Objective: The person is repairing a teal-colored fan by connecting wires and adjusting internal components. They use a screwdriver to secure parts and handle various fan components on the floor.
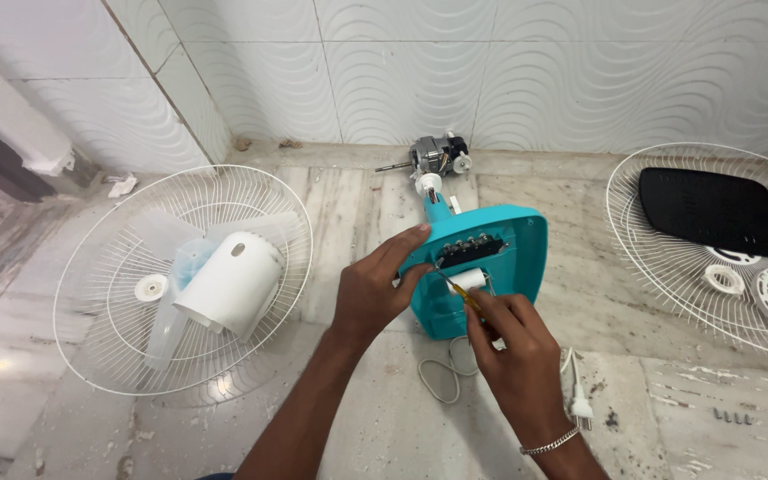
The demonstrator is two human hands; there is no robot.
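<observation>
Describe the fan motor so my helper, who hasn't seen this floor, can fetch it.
Look along the white tiled wall to where it meets the marble floor, just beyond the teal fan base. The fan motor lies there: the only bare metal part, with a thin shaft pointing left.

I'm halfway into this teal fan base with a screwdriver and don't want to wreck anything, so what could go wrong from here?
The screwdriver tip sits close to your left hand on the teal base; a slip could jab your fingers. The loose screws on the floor could scatter or get lost. The power cord loops just under your right hand and could snag.
</observation>
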